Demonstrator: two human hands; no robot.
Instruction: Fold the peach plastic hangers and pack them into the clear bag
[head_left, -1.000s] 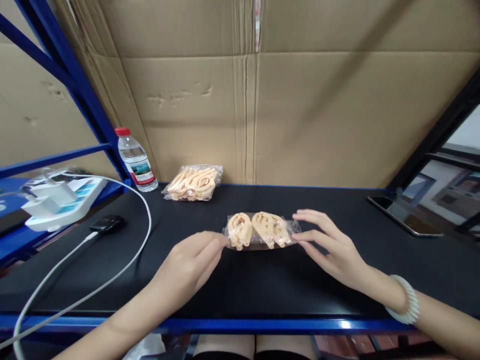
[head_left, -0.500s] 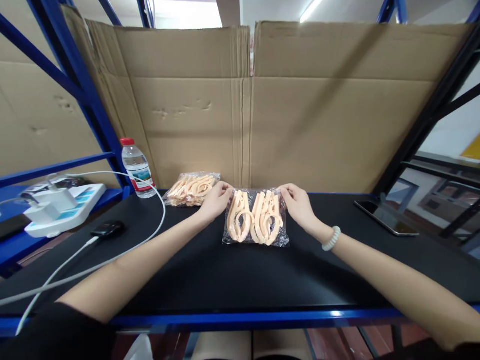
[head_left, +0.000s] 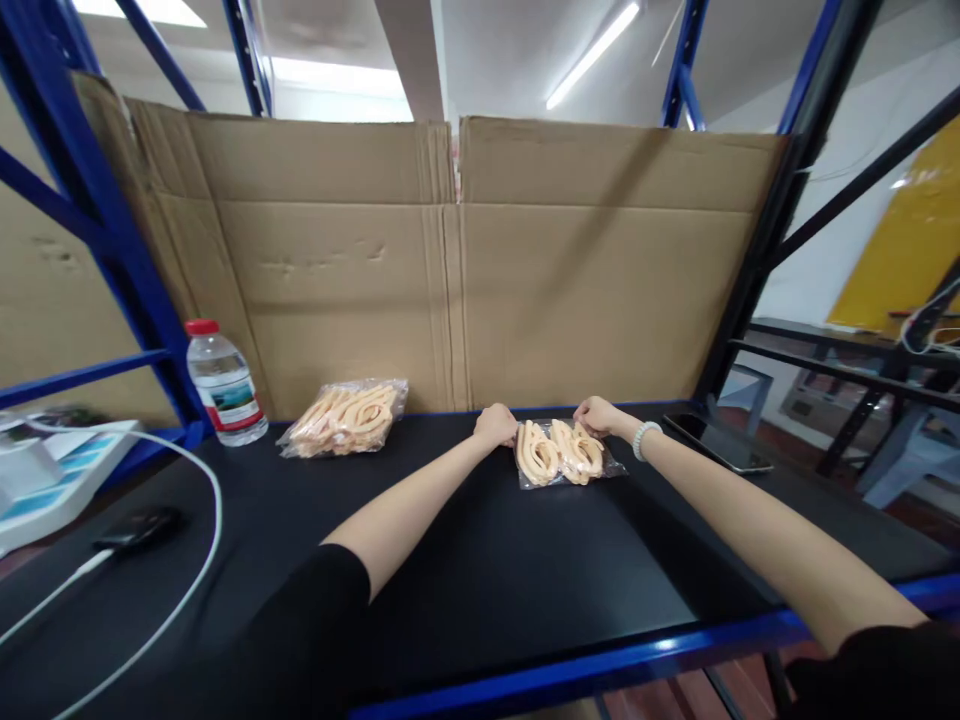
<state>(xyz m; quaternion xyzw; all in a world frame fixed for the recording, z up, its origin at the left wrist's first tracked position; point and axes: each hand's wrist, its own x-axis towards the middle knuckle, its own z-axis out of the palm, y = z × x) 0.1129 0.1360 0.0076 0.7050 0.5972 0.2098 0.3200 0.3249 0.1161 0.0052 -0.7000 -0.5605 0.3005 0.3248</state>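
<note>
A clear plastic bag of peach-coloured looped pieces (head_left: 559, 453) lies on the black table towards the right. My left hand (head_left: 496, 427) is closed at its upper left corner. At the upper right edge of the same bag, my right hand (head_left: 596, 415) pinches the plastic, with a pale beaded bracelet on the wrist. A second clear bag with similar peach-coloured pieces (head_left: 346, 418) rests to the left, near the cardboard, touched by neither hand.
A water bottle with a red cap (head_left: 226, 385) stands at the back left. A power strip (head_left: 67, 478), a black device (head_left: 139, 527) and white cables occupy the left side. A phone (head_left: 718, 442) lies at the right. Cardboard (head_left: 360, 270) forms the back wall.
The view has turned right and tilted up. The held bag and both hands have moved right, away from the other bag. Both hands remain at its upper corners.
</note>
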